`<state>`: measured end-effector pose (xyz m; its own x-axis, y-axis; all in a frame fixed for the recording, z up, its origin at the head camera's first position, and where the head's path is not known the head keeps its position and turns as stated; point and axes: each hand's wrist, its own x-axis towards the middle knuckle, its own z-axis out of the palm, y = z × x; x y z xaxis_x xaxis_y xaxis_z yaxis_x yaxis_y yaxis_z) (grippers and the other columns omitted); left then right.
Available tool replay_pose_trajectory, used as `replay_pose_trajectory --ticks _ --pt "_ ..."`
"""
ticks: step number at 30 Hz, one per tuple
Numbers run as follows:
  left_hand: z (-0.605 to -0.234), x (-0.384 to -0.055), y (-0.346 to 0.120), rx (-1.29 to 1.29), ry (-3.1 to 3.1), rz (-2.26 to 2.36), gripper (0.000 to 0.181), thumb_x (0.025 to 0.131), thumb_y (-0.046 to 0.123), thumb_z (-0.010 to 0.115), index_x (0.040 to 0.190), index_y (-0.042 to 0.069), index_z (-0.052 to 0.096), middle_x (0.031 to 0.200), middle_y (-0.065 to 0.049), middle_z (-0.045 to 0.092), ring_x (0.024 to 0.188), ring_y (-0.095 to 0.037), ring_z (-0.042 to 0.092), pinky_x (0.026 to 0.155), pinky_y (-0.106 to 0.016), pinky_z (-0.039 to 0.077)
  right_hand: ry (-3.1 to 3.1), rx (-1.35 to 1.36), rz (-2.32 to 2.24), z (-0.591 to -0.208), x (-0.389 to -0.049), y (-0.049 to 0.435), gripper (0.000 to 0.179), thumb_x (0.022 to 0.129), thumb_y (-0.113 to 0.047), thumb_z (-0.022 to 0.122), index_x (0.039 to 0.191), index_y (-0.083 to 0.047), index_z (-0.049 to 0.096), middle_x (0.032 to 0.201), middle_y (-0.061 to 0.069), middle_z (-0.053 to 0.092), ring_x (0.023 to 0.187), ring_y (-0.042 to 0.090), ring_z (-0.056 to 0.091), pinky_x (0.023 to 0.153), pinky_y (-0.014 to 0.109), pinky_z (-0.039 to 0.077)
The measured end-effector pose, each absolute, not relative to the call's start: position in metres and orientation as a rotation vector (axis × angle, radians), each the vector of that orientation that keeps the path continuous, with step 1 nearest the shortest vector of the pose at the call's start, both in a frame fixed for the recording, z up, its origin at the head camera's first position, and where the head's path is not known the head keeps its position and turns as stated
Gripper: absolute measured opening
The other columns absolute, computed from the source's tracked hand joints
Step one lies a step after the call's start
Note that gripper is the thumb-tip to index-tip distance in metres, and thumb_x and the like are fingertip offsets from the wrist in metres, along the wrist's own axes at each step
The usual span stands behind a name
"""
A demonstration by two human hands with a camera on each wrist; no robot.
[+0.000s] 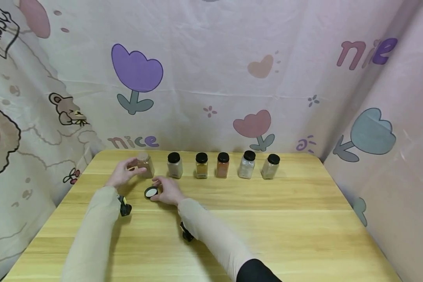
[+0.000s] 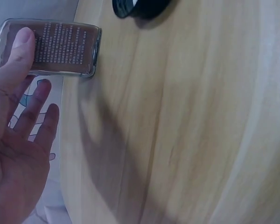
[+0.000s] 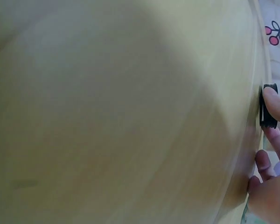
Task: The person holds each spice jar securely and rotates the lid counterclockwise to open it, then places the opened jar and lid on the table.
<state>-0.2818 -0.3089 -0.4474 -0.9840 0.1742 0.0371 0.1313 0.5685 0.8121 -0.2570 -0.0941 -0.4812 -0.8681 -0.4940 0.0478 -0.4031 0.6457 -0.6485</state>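
While the left hand (image 1: 125, 172) grasps the brown jar (image 1: 149, 166) at the left end of a row, the right hand (image 1: 169, 190) pinches a round black lid (image 1: 150, 192) between thumb and fingers, its pale inner face showing. The brown jar stands uncapped near the far edge of the wooden tabletop (image 1: 285, 219), a little beyond the lid. In the left wrist view the thumb lies along the jar's clear glass side, over rows of small print too blurred to read, and two of the fingers stretch out clear of the glass. The lid is held low, in front of the brown jar and apart from it; whether its rim touches the wood cannot be told. To the right, well spaced, stand five more jars, each capped in black: a grey jar (image 1: 175, 169), a yellow jar (image 1: 201, 169), an orange jar (image 1: 223, 169), a white jar (image 1: 246, 168) and a cream-coloured jar (image 1: 270, 169). Both arms wear beige sleeves (image 1: 93, 231), with a small black device at each wrist. Behind the tabletop hangs a pale curtain (image 1: 197, 58) printed with tulips, hearts and the word "nice".
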Motion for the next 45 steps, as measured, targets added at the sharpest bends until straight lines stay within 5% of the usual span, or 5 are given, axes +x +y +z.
replay_pose_trajectory --ticks 24,34,38,42,45 --pt "-0.444 -0.288 -0.307 0.250 2.747 1.383 0.067 0.100 0.025 0.064 0.151 -0.008 0.034 0.152 -0.034 0.040 0.142 -0.054 0.035 0.118 -0.066 0.032 2.886 -0.523 -1.017 -0.485 -0.256 -0.119 0.058 0.082 -0.033 0.084 0.133 -0.025 0.058 0.115 -0.019 0.074 0.122 0.010 0.058 0.116 0.030 0.038" --pt "-0.443 -0.279 -0.315 0.256 2.773 1.513 0.085 0.095 0.003 0.067 0.155 -0.013 0.010 0.154 -0.040 0.030 0.140 -0.057 0.034 0.117 -0.064 0.033 2.703 -0.674 -1.143 -0.475 -0.261 -0.091 0.052 0.085 -0.023 0.082 0.131 -0.014 0.061 0.122 -0.003 0.074 0.121 0.015 0.063 0.110 0.026 0.047" --pt "-0.438 -0.272 -0.316 0.146 2.887 1.449 0.086 0.091 -0.001 0.066 0.155 -0.013 0.010 0.148 -0.040 0.039 0.134 -0.056 0.042 0.113 -0.063 0.040 2.656 -0.801 -1.101 -0.469 -0.263 -0.069 0.049 0.087 -0.021 0.081 0.130 -0.010 0.061 0.126 0.003 0.072 0.122 0.018 0.064 0.109 0.026 0.048" --pt "-0.433 -0.264 -0.306 -0.037 3.086 1.406 0.065 0.086 0.005 0.060 0.144 -0.009 0.034 0.123 -0.028 0.056 0.110 -0.038 0.057 0.096 -0.040 0.052 2.615 -0.876 -1.023 -0.462 -0.262 -0.042 0.048 0.087 -0.021 0.080 0.129 -0.008 0.061 0.130 0.007 0.068 0.120 0.020 0.063 0.108 0.026 0.049" --pt "-0.434 -0.260 -0.296 -0.158 3.282 1.481 0.037 0.085 0.008 0.058 0.120 -0.004 0.052 0.097 -0.015 0.058 0.085 -0.017 0.055 0.075 -0.019 0.044 2.621 -0.931 -0.987 -0.458 -0.261 -0.023 0.046 0.087 -0.021 0.080 0.127 -0.007 0.063 0.128 0.008 0.069 0.115 0.022 0.063 0.103 0.026 0.051"
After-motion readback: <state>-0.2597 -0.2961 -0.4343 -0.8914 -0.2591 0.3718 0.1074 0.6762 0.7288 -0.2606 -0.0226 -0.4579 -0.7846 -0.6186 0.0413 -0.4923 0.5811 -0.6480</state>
